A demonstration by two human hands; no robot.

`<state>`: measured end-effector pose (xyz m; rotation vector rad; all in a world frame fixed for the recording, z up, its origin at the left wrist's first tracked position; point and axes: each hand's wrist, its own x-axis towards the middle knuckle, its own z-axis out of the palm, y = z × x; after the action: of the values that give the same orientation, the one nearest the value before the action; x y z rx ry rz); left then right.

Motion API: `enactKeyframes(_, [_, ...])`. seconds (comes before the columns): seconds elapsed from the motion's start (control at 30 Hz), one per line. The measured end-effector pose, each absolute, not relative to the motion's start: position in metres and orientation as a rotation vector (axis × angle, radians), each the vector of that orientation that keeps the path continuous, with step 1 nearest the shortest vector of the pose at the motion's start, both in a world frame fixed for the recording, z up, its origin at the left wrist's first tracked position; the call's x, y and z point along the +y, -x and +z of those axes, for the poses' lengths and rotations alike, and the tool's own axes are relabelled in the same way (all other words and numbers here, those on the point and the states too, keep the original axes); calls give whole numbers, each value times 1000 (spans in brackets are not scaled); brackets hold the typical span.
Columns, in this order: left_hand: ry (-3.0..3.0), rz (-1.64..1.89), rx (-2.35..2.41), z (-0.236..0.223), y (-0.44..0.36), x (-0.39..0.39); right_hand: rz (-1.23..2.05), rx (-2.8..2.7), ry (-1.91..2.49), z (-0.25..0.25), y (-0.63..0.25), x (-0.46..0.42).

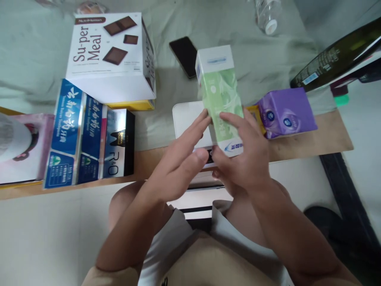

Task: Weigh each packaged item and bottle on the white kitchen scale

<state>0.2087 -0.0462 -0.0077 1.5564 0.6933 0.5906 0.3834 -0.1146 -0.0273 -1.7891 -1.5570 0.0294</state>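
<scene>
Green-and-white box (220, 89) between left hand (177, 167), open, and right hand (251, 153), clamped on it.

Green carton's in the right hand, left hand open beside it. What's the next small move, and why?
Probably close the left hand lightly against the left side of the green-and-white carton: its straightened fingers are already beside it, while the right hand grips only the near end.

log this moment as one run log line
left hand: open beside green-white box | right hand: holding box | nearby: purple pack, phone, chocolate-pictured box
</scene>
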Motion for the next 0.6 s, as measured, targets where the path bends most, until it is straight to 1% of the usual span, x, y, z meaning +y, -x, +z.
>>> enactKeyframes(0.1, [-1490, 615, 678, -14, -207, -49, -54, -1481, 1705, -26, -407, -121])
enactKeyframes(0.2, [-1456, 629, 777, -23, -204, -47, -121, -1361, 1672, -35, -446, -127])
enactKeyframes(0.33, [-1442, 670, 826, -28, -201, -38, -394, -1315, 1559, -58, -524, -133])
enactKeyframes(0.37, [-1442, 678, 822, -28, -201, -35, -435, -1267, 1585, -64, -543, -133])
enactKeyframes(0.47, [-1448, 675, 815, -26, -201, -30, -469, -1001, 1850, -74, -583, -135])
enactKeyframes(0.6, [-1423, 684, 849, -21, -200, -27, -391, -907, 2193, -74, -591, -138])
